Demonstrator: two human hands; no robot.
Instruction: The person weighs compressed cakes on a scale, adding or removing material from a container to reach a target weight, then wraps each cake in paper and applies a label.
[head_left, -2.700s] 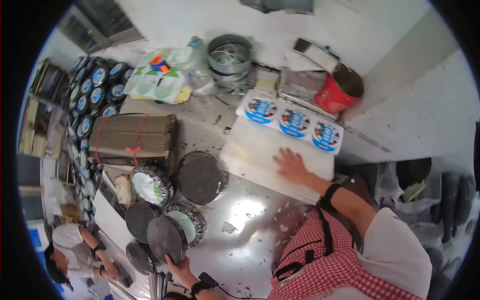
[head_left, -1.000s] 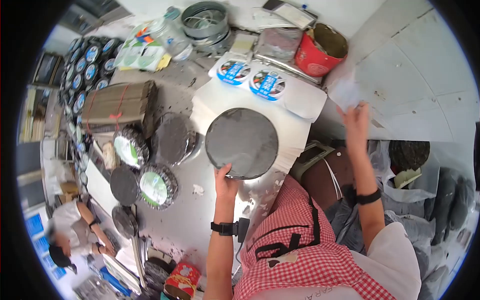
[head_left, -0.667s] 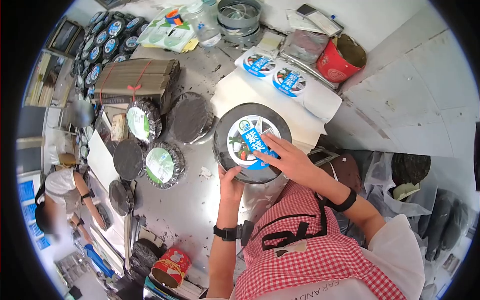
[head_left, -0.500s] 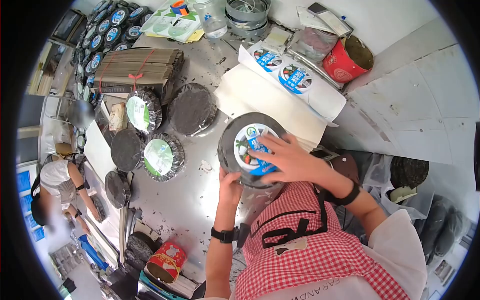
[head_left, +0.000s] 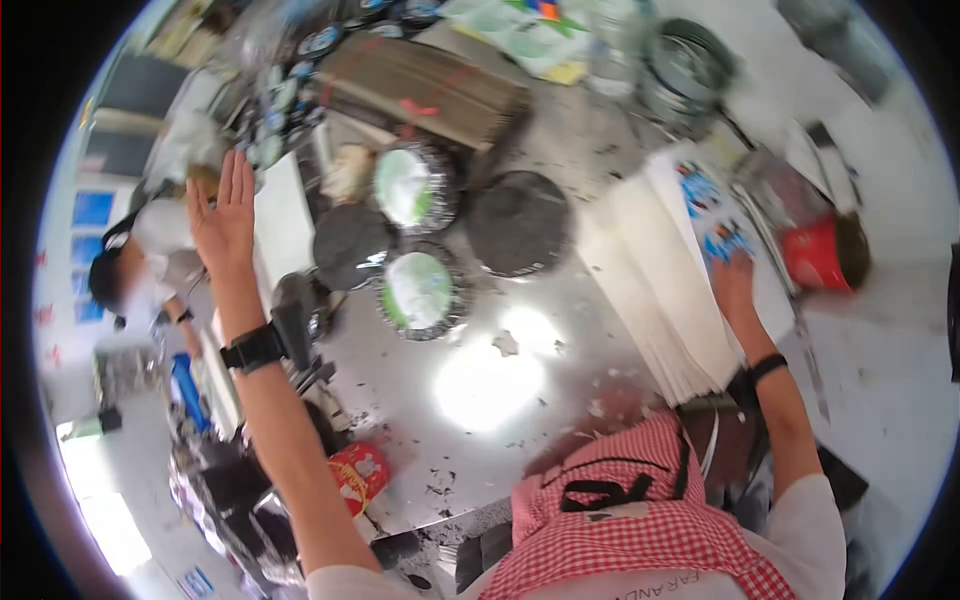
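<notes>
Far out to the left, my left hand is stretched open, palm showing, with nothing in it. It overlaps the far side of the workspace near a person seen beyond. My right hand reaches to the sheet of round blue-and-white labels on the right, fingertips right at the lower label; its fingers are blurred. Cream paper sheets lie beside that label sheet. Nearer the middle are dark seaweed discs in clear wrap, and two wrapped packs with green-and-white labels.
A tied stack of brown card lies at the back of the metal table. A red tub stands at the right, another red container at the front left. A person works at the far left.
The labelled dark disc is out of my hands and no longer seen. My left hand has swung far left and opened; my right hand has moved to the label sheet. The view has turned.
</notes>
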